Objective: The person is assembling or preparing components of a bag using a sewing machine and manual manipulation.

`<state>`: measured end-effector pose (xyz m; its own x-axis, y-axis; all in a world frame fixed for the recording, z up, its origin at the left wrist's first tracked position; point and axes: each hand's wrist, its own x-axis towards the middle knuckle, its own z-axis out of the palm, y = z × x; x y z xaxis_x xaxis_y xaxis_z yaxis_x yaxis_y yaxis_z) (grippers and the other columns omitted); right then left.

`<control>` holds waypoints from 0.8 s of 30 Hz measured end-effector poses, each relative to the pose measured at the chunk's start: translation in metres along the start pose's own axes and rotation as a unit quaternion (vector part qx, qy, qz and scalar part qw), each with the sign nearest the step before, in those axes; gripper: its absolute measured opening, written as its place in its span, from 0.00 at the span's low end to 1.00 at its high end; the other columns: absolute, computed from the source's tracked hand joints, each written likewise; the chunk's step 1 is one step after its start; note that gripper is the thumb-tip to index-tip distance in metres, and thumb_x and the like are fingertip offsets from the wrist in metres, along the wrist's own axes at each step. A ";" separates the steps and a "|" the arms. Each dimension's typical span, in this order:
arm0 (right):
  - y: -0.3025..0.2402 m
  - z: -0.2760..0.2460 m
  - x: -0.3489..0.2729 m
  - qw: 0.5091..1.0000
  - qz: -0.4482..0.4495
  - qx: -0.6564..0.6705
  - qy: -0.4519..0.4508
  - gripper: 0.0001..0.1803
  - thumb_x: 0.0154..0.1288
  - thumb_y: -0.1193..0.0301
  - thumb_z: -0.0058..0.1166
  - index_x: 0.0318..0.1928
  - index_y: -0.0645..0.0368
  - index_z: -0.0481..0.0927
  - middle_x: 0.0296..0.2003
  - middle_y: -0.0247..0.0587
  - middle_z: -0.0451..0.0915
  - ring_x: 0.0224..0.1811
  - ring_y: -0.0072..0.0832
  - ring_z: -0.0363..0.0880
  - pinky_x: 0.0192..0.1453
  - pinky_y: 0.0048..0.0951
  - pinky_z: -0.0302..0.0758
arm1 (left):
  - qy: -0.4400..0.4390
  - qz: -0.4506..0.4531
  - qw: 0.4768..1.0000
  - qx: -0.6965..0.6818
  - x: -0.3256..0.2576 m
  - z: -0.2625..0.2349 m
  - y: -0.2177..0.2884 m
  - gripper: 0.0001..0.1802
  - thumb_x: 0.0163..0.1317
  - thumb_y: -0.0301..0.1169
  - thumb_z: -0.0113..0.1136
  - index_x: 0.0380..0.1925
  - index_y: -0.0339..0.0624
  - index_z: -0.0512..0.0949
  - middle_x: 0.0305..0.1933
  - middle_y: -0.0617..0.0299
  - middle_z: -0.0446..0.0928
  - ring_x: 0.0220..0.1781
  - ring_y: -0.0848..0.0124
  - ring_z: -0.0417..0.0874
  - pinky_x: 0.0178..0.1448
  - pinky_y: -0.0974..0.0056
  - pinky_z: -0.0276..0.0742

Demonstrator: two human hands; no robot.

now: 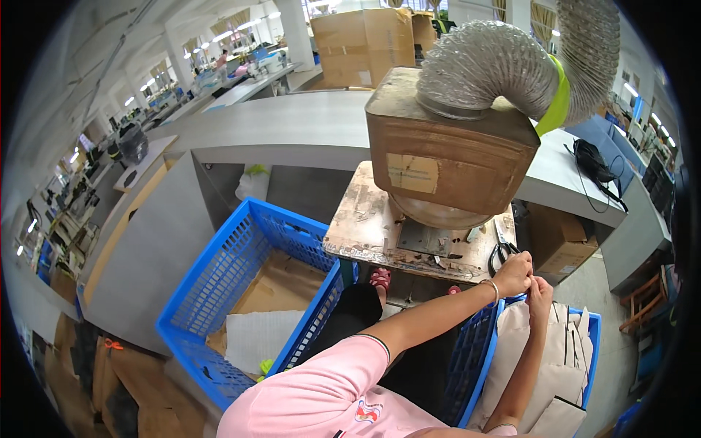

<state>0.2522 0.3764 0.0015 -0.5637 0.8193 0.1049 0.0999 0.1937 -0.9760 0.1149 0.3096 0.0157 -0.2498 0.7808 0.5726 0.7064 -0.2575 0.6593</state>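
My left hand (514, 274), with a bracelet at its wrist, reaches across to the right, its fingers closed. Just beside it, my right hand (539, 296) is closed too, the fingertips of both hands meeting above the edge of a blue crate (593, 343). What they pinch, if anything, is too small to make out. Beige fabric pieces (516, 343) with dark edges fill that crate below my hands. Black-handled scissors (501, 252) lie on the worn wooden worktable (358, 212), close to my left hand.
Over the worktable stands a brown box-shaped machine hood (445, 157) with a silver flexible duct (489, 66). To the left, another blue crate (212, 292) holds cardboard and a white sheet (261, 337). A long grey counter (277, 120) runs behind; a cardboard box (558, 241) sits under its right side.
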 end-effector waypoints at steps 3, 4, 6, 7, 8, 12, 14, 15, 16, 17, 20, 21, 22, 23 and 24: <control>0.001 -0.007 0.002 0.990 -0.054 -0.128 0.027 0.15 0.75 0.67 0.49 0.34 0.64 0.82 0.20 0.27 0.73 0.19 0.14 0.64 0.21 0.21 0.62 | -0.008 -0.015 1.000 -0.001 -0.001 0.006 0.003 0.05 0.48 0.24 0.59 0.25 0.35 0.82 0.39 0.52 0.76 0.46 0.54 0.78 0.54 0.53 0.70; 0.009 -0.014 0.004 0.984 -0.078 -0.156 0.038 0.15 0.74 0.67 0.50 0.34 0.65 0.82 0.19 0.28 0.73 0.19 0.14 0.64 0.21 0.22 0.62 | -0.007 -0.012 1.000 -0.001 0.000 0.010 0.004 0.04 0.49 0.24 0.59 0.25 0.35 0.81 0.40 0.52 0.76 0.47 0.54 0.78 0.55 0.53 0.70; -0.006 -0.008 -0.003 0.988 -0.049 -0.144 0.032 0.16 0.74 0.65 0.51 0.35 0.66 0.81 0.20 0.29 0.73 0.20 0.15 0.66 0.22 0.23 0.63 | -0.002 -0.008 1.000 0.004 -0.002 0.013 -0.003 0.02 0.52 0.24 0.60 0.26 0.37 0.80 0.42 0.51 0.75 0.47 0.53 0.76 0.55 0.53 0.68; -0.004 -0.003 0.000 0.988 -0.046 -0.149 0.025 0.16 0.74 0.65 0.51 0.35 0.66 0.81 0.20 0.29 0.73 0.20 0.15 0.66 0.22 0.23 0.63 | 0.003 -0.015 1.000 0.001 -0.003 0.014 -0.009 0.02 0.52 0.24 0.60 0.26 0.37 0.80 0.42 0.51 0.75 0.47 0.53 0.76 0.55 0.53 0.68; 0.000 -0.002 0.001 0.983 -0.073 -0.158 0.056 0.16 0.75 0.65 0.51 0.35 0.65 0.82 0.21 0.28 0.73 0.20 0.14 0.66 0.23 0.23 0.63 | -0.005 0.001 1.000 0.031 0.000 0.016 -0.013 0.03 0.53 0.26 0.60 0.27 0.38 0.80 0.42 0.51 0.74 0.47 0.53 0.75 0.55 0.53 0.68; -0.003 -0.003 0.001 0.999 -0.048 -0.012 -0.001 0.15 0.75 0.62 0.52 0.38 0.61 0.83 0.23 0.26 0.73 0.22 0.12 0.65 0.26 0.17 0.62 | -0.016 0.027 0.990 0.136 0.003 0.013 -0.018 0.10 0.56 0.32 0.58 0.33 0.36 0.79 0.41 0.50 0.75 0.48 0.54 0.76 0.53 0.54 0.68; 0.005 -0.008 0.001 1.000 -0.010 0.024 -0.006 0.15 0.75 0.62 0.52 0.39 0.60 0.83 0.24 0.26 0.74 0.23 0.12 0.65 0.27 0.16 0.62 | -0.016 0.043 0.990 0.136 0.003 0.014 -0.013 0.10 0.55 0.33 0.59 0.30 0.38 0.81 0.40 0.52 0.76 0.47 0.56 0.77 0.53 0.55 0.69; 0.005 -0.008 0.001 0.999 0.013 0.039 -0.002 0.15 0.75 0.60 0.52 0.37 0.58 0.82 0.25 0.24 0.73 0.23 0.12 0.65 0.27 0.16 0.61 | -0.024 0.059 0.989 0.135 0.006 0.013 -0.013 0.09 0.55 0.34 0.59 0.28 0.40 0.81 0.40 0.53 0.77 0.47 0.57 0.77 0.53 0.55 0.69; 0.005 -0.007 0.001 0.998 0.035 0.056 0.004 0.16 0.75 0.58 0.52 0.36 0.56 0.81 0.25 0.23 0.72 0.23 0.12 0.65 0.27 0.16 0.60 | -0.004 0.062 0.989 0.137 0.004 0.011 -0.014 0.09 0.55 0.34 0.59 0.27 0.40 0.82 0.40 0.54 0.77 0.47 0.58 0.78 0.53 0.55 0.70; 0.005 -0.001 -0.001 0.998 0.023 0.061 -0.007 0.16 0.75 0.57 0.52 0.36 0.55 0.81 0.24 0.22 0.71 0.23 0.11 0.64 0.27 0.16 0.60 | 0.014 0.064 0.988 0.140 0.000 0.011 -0.017 0.09 0.55 0.34 0.59 0.26 0.41 0.82 0.40 0.55 0.78 0.47 0.59 0.78 0.53 0.55 0.70; 0.007 -0.004 -0.005 0.999 0.030 0.039 0.008 0.15 0.75 0.58 0.52 0.36 0.54 0.82 0.24 0.21 0.70 0.22 0.11 0.63 0.25 0.16 0.58 | 0.012 0.119 0.975 0.188 0.004 0.012 -0.013 0.10 0.53 0.36 0.59 0.22 0.44 0.84 0.36 0.56 0.81 0.44 0.59 0.80 0.47 0.55 0.75; 0.001 0.009 -0.006 0.998 0.039 0.038 0.000 0.14 0.74 0.59 0.52 0.35 0.54 0.82 0.23 0.21 0.69 0.22 0.11 0.62 0.25 0.16 0.58 | 0.002 0.098 0.977 0.188 0.002 0.010 -0.025 0.10 0.51 0.37 0.61 0.21 0.44 0.84 0.35 0.55 0.80 0.45 0.59 0.80 0.47 0.54 0.75; 0.001 0.003 -0.009 0.993 0.083 0.086 0.013 0.14 0.74 0.60 0.52 0.35 0.54 0.82 0.23 0.20 0.69 0.21 0.11 0.61 0.24 0.17 0.57 | -0.002 0.117 0.979 0.167 0.002 0.007 -0.016 0.08 0.52 0.35 0.61 0.22 0.42 0.83 0.34 0.55 0.79 0.46 0.57 0.80 0.47 0.53 0.75; -0.002 0.003 -0.012 0.982 0.119 0.142 0.021 0.13 0.74 0.60 0.53 0.34 0.54 0.82 0.23 0.20 0.69 0.21 0.11 0.60 0.23 0.17 0.56 | -0.002 0.040 0.998 0.039 0.003 0.004 -0.010 0.07 0.54 0.33 0.62 0.26 0.41 0.80 0.34 0.53 0.77 0.46 0.54 0.79 0.48 0.52 0.75; -0.004 0.009 -0.010 0.970 0.147 0.193 0.013 0.14 0.73 0.62 0.52 0.30 0.52 0.80 0.23 0.20 0.68 0.20 0.11 0.59 0.22 0.18 0.55 | -0.013 0.041 0.999 -0.006 0.000 -0.004 -0.011 0.07 0.56 0.32 0.62 0.29 0.40 0.78 0.34 0.53 0.77 0.45 0.53 0.79 0.49 0.52 0.74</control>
<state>0.2503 0.3631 0.0029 -0.5355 0.8233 -0.1883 -0.0645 -0.2622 -0.9629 0.1039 0.3104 0.0105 -0.1735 0.7709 0.6129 0.7156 -0.3289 0.6162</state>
